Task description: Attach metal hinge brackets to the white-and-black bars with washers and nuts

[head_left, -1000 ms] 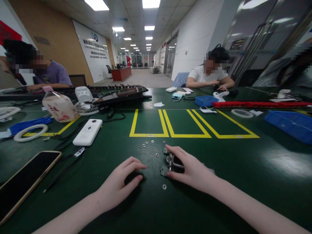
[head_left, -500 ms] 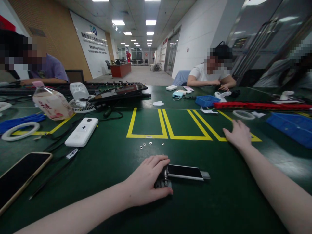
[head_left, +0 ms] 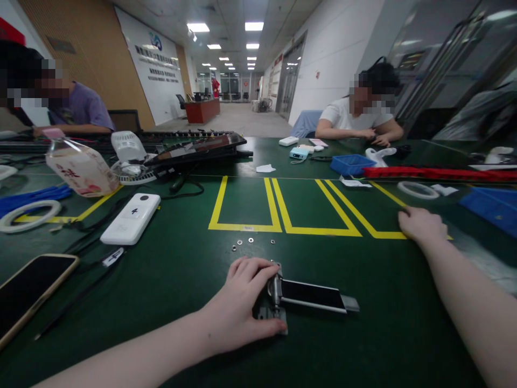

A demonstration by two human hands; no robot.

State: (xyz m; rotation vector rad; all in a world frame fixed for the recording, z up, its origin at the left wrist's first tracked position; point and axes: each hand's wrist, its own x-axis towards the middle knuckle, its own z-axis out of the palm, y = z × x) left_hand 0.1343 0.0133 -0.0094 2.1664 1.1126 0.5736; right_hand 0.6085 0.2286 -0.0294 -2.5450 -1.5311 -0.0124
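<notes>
My left hand (head_left: 246, 302) is closed around the end of a metal hinge-like fitting (head_left: 278, 291), thumb on the near edge and fingers over the far edge. From it a flat black-and-silver arm (head_left: 313, 295) points right along the green table. Beyond that hand lie several small metal rings (head_left: 251, 240), which look like nuts or washers. Far to the right, my right hand (head_left: 424, 225) rests low at the yellow tape, its fingers bent and drawn together. Whatever is under its fingertips is hidden.
Yellow tape frames (head_left: 246, 227) mark the table (head_left: 194, 280). On the left are a white power bank (head_left: 131, 218), a phone (head_left: 34, 293), cables and a bottle (head_left: 81, 167). Blue trays (head_left: 490, 213) and a tape ring (head_left: 418, 190) sit at right. Other people sit across the table.
My right hand has moved right along the tape, and its spread fingers have drawn together. My left hand keeps its grip on the metal fitting. The view has shifted slightly.
</notes>
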